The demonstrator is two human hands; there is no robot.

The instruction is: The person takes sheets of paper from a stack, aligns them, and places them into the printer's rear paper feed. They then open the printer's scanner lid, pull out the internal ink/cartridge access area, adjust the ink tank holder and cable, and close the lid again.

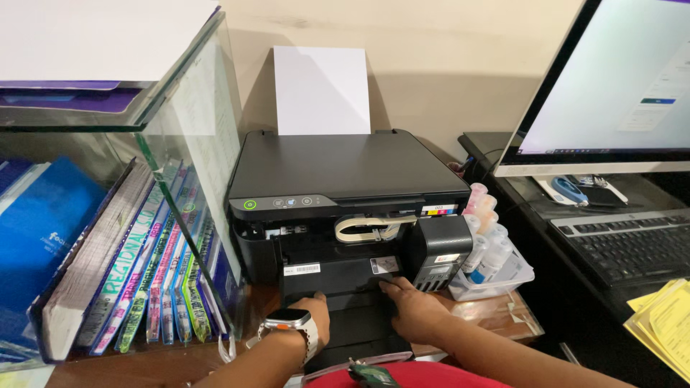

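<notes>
A black inkjet printer (345, 179) stands on a wooden desk against the wall, with white paper (321, 90) upright in its rear feed. Its front is open, showing a white ribbon cable (366, 228) and an ink tank block (436, 251) at the right. My left hand (313, 316), with a white smartwatch (287, 321) on the wrist, rests on the black output tray (345, 287) at its left. My right hand (413, 309) lies flat on the tray's right part, fingers pointing at the printer's front. Neither hand grips anything.
A glass shelf unit (180, 144) with upright books (144, 280) stands at the left. Ink bottles sit in a clear plastic tub (496, 280) right of the printer. Further right are a monitor (618, 86), a keyboard (632, 244) and yellow papers (665, 323).
</notes>
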